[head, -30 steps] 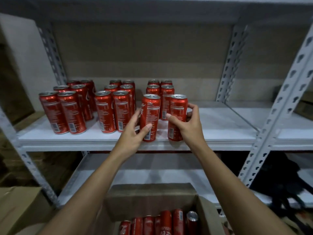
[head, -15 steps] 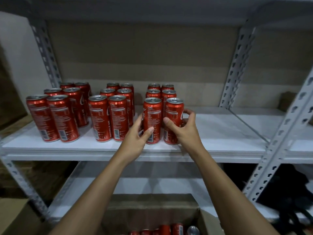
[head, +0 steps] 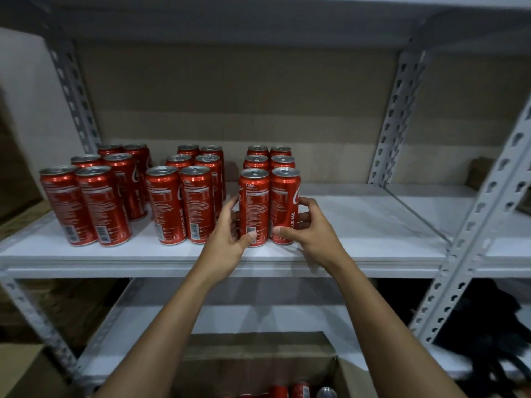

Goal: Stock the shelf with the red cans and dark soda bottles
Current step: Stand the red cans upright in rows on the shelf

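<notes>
Two upright red cans are gripped at the front of the white shelf [head: 373,225]. The left front can [head: 254,206] is held by the left hand [head: 227,242]: the thumb is laid across its lower front near the barcode, and the fingers are curled round its left side. The right front can [head: 284,205] is held by the right hand [head: 313,228]: the thumb is pressed to its lower front, and the fingers are wrapped round its right side. The two cans are set side by side, touching or nearly so, with their bases on the shelf surface.

Directly behind the held pair, four more cans [head: 268,158] are lined up in two further pairs. To the left of the left hand, a second block of six cans [head: 184,205] is placed just beside the knuckles. Farther left, well apart from the grip, a third block [head: 86,205] is located.

Below the forearms, an open cardboard box [head: 339,377] is positioned, with several red cans [head: 298,390] visible inside it.
</notes>
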